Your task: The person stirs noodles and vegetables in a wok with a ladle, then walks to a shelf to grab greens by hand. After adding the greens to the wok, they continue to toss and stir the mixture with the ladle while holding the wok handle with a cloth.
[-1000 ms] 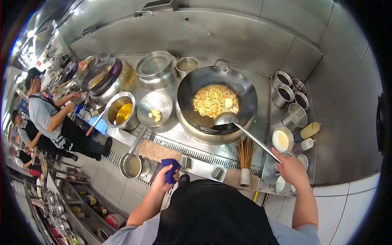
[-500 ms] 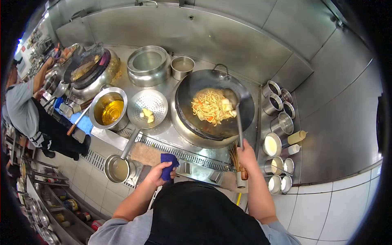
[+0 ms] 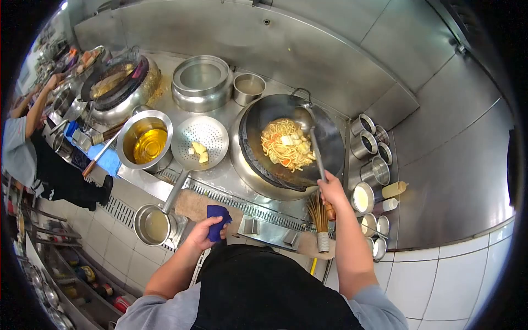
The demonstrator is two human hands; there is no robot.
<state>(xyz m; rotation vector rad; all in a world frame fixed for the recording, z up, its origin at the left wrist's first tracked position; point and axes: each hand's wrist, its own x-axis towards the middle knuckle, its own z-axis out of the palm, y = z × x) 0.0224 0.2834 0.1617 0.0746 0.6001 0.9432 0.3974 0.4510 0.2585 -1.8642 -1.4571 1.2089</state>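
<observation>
My right hand [image 3: 333, 190] is closed around the handle of a metal ladle [image 3: 318, 148]. The ladle's bowl rests inside the black wok [image 3: 330, 118], at the upper right of the food. Noodles [image 3: 280, 144] with pale chunks and orange bits lie heaped in the wok. My left hand [image 3: 204, 233] grips a folded dark blue cloth [image 3: 218, 219] in front of the stove edge, apart from the wok. A bamboo wok brush [image 3: 319, 220] stands just left of my right forearm.
Left of the wok, a perforated strainer [image 3: 208, 132] holds yellow pieces beside a pot of oil [image 3: 129, 125]. Behind stand a lidded pot [image 3: 201, 82] and a small pot [image 3: 248, 88]. Seasoning containers [image 3: 375, 169] line the right. A co-worker [image 3: 33, 148] stands at another wok on the left.
The ladle's bowl has shifted up and left toward the wok's back, and the noodles sit in a tighter heap with pale chunks on top. My left hand still holds the cloth.
</observation>
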